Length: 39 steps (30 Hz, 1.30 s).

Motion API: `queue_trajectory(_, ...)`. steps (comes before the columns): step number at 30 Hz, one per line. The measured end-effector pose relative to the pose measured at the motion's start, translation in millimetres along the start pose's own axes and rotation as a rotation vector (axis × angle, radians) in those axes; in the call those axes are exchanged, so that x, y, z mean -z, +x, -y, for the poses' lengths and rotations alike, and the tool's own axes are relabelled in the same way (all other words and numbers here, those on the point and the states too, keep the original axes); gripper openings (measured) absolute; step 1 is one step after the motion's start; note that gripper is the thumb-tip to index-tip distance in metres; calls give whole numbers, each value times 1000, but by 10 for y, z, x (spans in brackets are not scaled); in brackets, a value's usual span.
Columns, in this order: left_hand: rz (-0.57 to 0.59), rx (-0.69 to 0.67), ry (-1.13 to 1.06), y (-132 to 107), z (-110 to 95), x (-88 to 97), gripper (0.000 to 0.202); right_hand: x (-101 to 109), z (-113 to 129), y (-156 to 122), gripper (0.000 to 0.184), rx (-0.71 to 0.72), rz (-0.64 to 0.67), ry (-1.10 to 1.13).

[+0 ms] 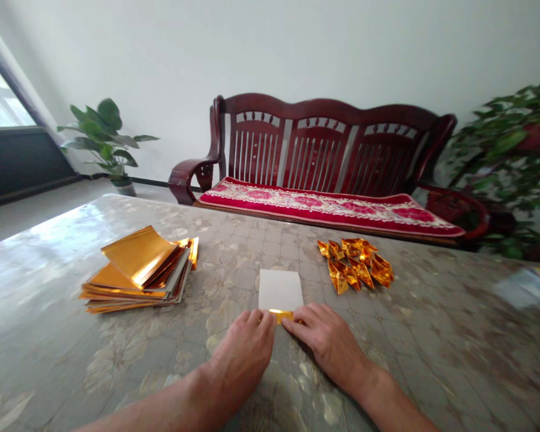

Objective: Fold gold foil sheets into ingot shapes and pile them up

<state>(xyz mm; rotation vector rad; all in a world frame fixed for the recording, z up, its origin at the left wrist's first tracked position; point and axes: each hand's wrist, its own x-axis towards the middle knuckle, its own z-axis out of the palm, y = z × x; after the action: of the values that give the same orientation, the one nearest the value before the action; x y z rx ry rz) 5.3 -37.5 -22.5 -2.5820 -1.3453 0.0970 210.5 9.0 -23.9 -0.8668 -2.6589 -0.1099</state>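
Observation:
A sheet of gold foil paper (279,289) lies white side up on the table before me. Its near edge is folded over, so a narrow gold strip shows between my hands. My left hand (247,342) has its fingers closed on the left end of that fold. At the right end, my right hand (330,336) pinches the fold with thumb and fingers pressed down. To the left sits an uneven stack of gold foil paper (139,270). Several folded gold paper ingots (355,264) are grouped beyond my right hand.
The table (225,354) has a patterned, glossy cover. A blurred clear plastic bag (526,288) lies at its right side. Behind the far edge stands a dark red wooden bench (324,144) with a red floral cushion. Potted plants (108,141) flank the bench.

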Motion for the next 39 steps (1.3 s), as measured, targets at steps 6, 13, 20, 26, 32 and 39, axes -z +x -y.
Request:
queue_trajectory(6,18,67,78,-98,-34,45,18,-14,-24,-59,21,-21,-106,52)
queue_trajectory(13,49,85,89,-119,-17,10,18,37,-100,-162,25,-63,-159,103)
queue_trajectory(20,88,72,75,-135,7,-20,17,36,-148,-204,28,-75,-183,102)
queue_trajectory(26,75,132,-7,-92,26,120,20,5,-136,-196,27,-121,-255,112)
queue_trajectory(32,158,131,-100,-36,114,260,19,37,-111,-164,23,-161,-289,124)
queue_trajectory(39,196,191,-203,60,253,327,20,5,-86,-51,10,-171,-121,-23)
